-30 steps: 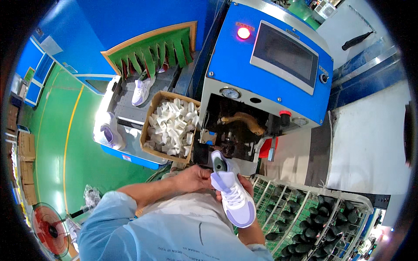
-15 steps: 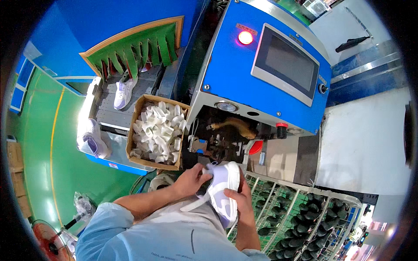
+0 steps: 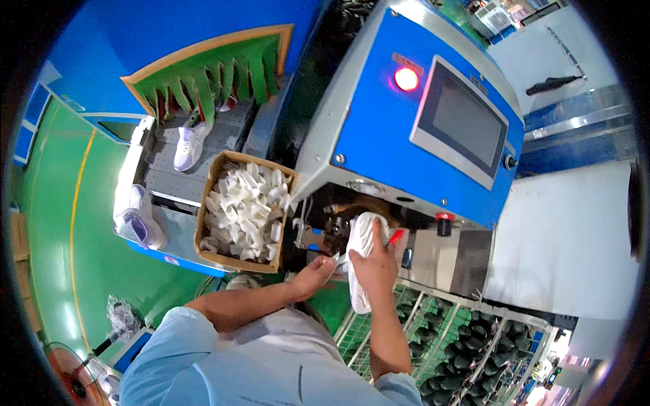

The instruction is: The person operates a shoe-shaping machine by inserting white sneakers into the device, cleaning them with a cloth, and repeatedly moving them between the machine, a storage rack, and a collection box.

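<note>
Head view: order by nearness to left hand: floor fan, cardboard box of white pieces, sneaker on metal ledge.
1. Cardboard box: just left of the left hand.
2. Ledge sneaker: farther left, past the box.
3. Floor fan: far lower left, partly cut off.

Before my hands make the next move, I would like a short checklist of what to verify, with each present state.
1. Right hand on the white shoe with patterned sole: ok, fingers on the sole.
2. Shoe's inside visible for inspection: not ok, the sole faces the camera.
3. Left hand, what it pinches: cannot tell; something pale shows at its fingertips.
4. Shoe clear of the blue metal machine: cannot tell, they overlap in this view.
5. Brown cardboard box upright, holding white curved pieces: ok.
</note>
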Demonstrator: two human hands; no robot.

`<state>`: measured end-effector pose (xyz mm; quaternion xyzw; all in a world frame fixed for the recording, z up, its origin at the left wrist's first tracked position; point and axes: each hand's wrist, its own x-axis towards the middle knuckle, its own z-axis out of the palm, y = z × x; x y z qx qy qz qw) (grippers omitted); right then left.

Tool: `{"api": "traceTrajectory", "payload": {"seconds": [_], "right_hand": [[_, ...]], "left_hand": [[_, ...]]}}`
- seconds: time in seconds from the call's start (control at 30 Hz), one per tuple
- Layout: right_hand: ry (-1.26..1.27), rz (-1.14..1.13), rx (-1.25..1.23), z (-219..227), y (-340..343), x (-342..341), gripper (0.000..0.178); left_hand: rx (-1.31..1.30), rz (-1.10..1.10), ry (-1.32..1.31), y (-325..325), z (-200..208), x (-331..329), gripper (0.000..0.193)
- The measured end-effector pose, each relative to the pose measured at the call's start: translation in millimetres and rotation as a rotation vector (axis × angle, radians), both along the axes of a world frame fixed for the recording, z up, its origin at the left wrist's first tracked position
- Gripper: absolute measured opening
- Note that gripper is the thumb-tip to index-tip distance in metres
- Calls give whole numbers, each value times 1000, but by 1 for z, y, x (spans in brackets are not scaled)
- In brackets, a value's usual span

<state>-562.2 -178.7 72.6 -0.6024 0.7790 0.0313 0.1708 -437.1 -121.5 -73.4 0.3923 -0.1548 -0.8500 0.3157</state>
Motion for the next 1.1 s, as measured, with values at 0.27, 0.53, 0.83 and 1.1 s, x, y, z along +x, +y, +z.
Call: {"api": "traceTrajectory", "payload": {"seconds": [0.27, 0.53, 0.83, 1.1], "right_hand": [[107, -38, -234, -52, -5, -1, 73], [8, 67, -423, -51, 6, -2, 81], [33, -3, -566, -57, 107, -2, 76], [-462, 23, -19, 27, 196, 27, 54]], "left_hand": [[-134, -345, -405, -14, 64, 108, 37], [-49, 21, -768, -17, 43, 183, 46], [9, -616, 43, -26, 30, 85, 84], [238, -885, 332, 21, 59, 69, 80]]}}
